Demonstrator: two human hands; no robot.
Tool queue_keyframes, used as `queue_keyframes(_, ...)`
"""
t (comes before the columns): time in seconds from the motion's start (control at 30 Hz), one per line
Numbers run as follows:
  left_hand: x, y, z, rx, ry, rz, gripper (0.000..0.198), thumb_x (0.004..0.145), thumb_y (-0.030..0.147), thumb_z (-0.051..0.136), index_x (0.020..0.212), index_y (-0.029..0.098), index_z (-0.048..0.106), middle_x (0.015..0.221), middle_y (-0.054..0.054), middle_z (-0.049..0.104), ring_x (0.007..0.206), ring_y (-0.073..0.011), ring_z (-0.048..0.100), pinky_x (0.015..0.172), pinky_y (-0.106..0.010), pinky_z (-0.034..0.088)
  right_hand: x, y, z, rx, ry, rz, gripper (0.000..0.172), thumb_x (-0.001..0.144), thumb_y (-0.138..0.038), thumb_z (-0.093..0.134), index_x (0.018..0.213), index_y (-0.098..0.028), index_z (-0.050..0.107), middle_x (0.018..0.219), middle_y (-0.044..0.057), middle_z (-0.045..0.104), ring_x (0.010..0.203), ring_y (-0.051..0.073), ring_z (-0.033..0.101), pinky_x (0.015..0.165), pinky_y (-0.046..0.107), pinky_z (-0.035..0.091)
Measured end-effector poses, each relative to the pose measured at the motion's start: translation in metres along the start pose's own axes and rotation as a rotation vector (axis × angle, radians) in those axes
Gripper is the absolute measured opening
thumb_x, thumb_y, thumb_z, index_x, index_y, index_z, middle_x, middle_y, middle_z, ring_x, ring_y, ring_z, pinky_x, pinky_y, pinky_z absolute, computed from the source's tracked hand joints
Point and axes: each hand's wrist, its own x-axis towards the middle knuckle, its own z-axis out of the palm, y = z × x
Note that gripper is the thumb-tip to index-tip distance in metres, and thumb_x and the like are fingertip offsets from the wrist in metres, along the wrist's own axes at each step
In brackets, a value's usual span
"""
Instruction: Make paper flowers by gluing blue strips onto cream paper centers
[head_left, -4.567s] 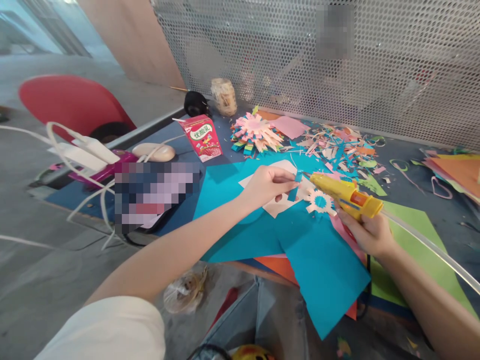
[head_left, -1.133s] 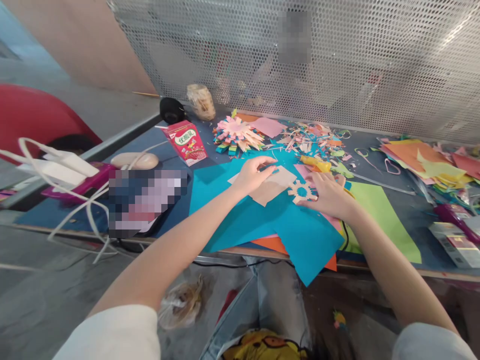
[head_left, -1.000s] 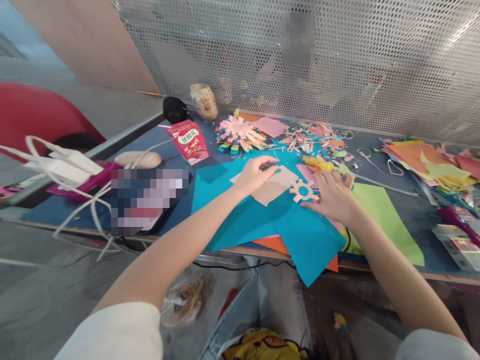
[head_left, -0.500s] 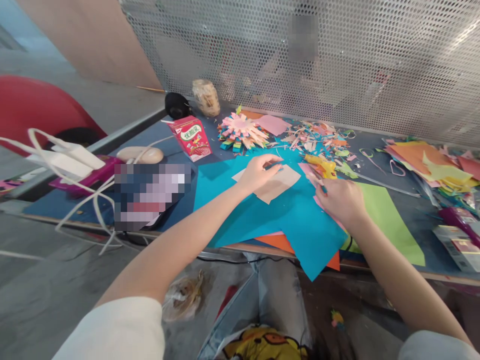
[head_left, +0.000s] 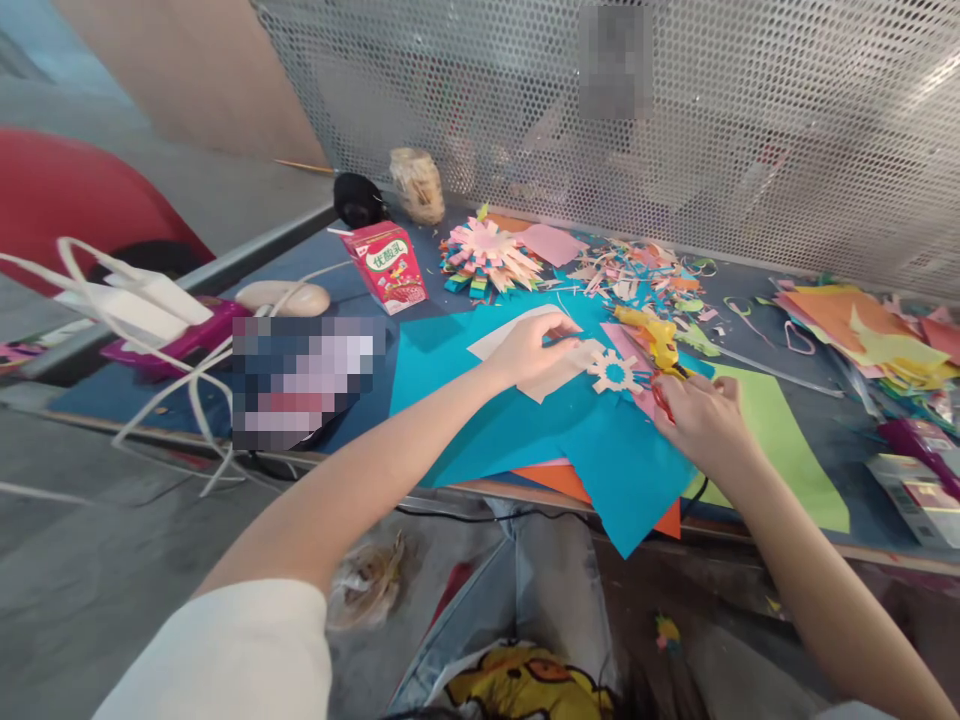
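Observation:
My left hand (head_left: pixel 534 350) hovers over a pale peach paper sheet (head_left: pixel 553 380), fingers bent, thumb and forefinger slightly apart. Just to its right is a peach paper cutout (head_left: pixel 598 384) shaped like a gear, with a round hole in the middle. Whether the fingertips touch it I cannot tell. My right hand (head_left: pixel 701 412) grips scissors (head_left: pixel 661 400) by their reddish handle, close to the cutout's right side. Beneath both hands lie large blue paper sheets (head_left: pixel 480 430), and a strip of pink paper (head_left: pixel 643 402) shows near the scissors.
A yellow glue gun (head_left: pixel 660 345) lies beyond my right hand. Behind are a fringed paper flower (head_left: pixel 487 250), paper scraps (head_left: pixel 637 272) and a red drink carton (head_left: pixel 388 268). Green paper (head_left: pixel 787 450) lies right. White cables (head_left: pixel 191 390) trail at left; mesh (head_left: pixel 675 130) rises behind.
The gear-shaped cutout now shows between my hands, where it was not visible before. My right hand has shifted slightly right and down with the scissors; my left hand has moved a little right.

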Motion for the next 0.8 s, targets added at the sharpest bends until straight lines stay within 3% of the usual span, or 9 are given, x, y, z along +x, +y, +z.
queue_keyframes(0.17,0.0,0.0,-0.002,0.002,0.002,-0.007,0.01,0.08,0.025,0.058,0.084,0.017,0.062,0.094,-0.007,0.067,0.087,-0.0157,0.061,0.076,-0.029,0.049,0.0,-0.002,-0.004,-0.006,0.063,0.058,0.023,0.086,-0.02,0.038,0.095,-0.017,0.059,0.081,0.009,0.069,0.081,0.025,0.058,0.07,0.036,0.027)
queue_keyframes(0.37,0.0,0.003,-0.001,0.008,-0.005,-0.013,0.005,0.079,0.023,0.059,0.08,0.018,0.062,0.095,-0.006,0.067,0.087,-0.0149,0.061,0.078,-0.028,0.048,-0.003,0.008,0.009,-0.036,0.034,0.07,0.026,0.09,-0.024,0.036,0.097,-0.015,0.059,0.082,0.011,0.068,0.082,0.025,0.058,0.073,0.038,0.027)
queue_keyframes(0.5,0.0,0.003,-0.001,0.014,-0.003,-0.013,0.004,0.078,0.022,0.06,0.078,0.018,0.062,0.094,-0.006,0.067,0.088,-0.0151,0.061,0.078,-0.027,0.048,0.008,0.003,0.011,0.035,0.119,-0.086,0.046,0.088,-0.049,0.042,0.117,-0.016,0.054,0.114,0.015,0.062,0.099,0.029,0.055,0.082,0.041,0.028)
queue_keyframes(0.57,0.0,0.003,-0.003,-0.003,0.0,-0.014,0.006,0.078,0.023,0.06,0.078,0.017,0.062,0.094,-0.006,0.067,0.088,-0.0152,0.061,0.077,-0.027,0.048,0.017,-0.004,0.01,0.046,0.131,-0.202,0.056,0.085,-0.055,0.045,0.125,-0.015,0.051,0.12,0.016,0.06,0.103,0.03,0.054,0.086,0.043,0.027)
queue_keyframes(0.73,0.002,0.001,-0.005,-0.197,-0.02,-0.124,0.013,0.079,0.025,0.06,0.087,0.015,0.061,0.089,-0.007,0.069,0.077,-0.0129,0.062,0.063,-0.024,0.048,0.032,-0.023,-0.002,-0.004,0.02,-0.34,0.038,0.093,-0.03,0.036,0.111,-0.008,0.062,0.094,0.016,0.07,0.092,0.028,0.061,0.078,0.039,0.034)
queue_keyframes(0.8,0.003,0.0,-0.005,-0.28,-0.044,-0.186,0.012,0.079,0.025,0.06,0.087,0.015,0.061,0.091,-0.007,0.069,0.075,-0.0122,0.063,0.056,-0.022,0.047,0.029,-0.027,-0.006,0.017,0.031,-0.404,0.036,0.093,-0.027,0.037,0.108,-0.009,0.064,0.096,0.015,0.071,0.091,0.026,0.062,0.075,0.037,0.036)
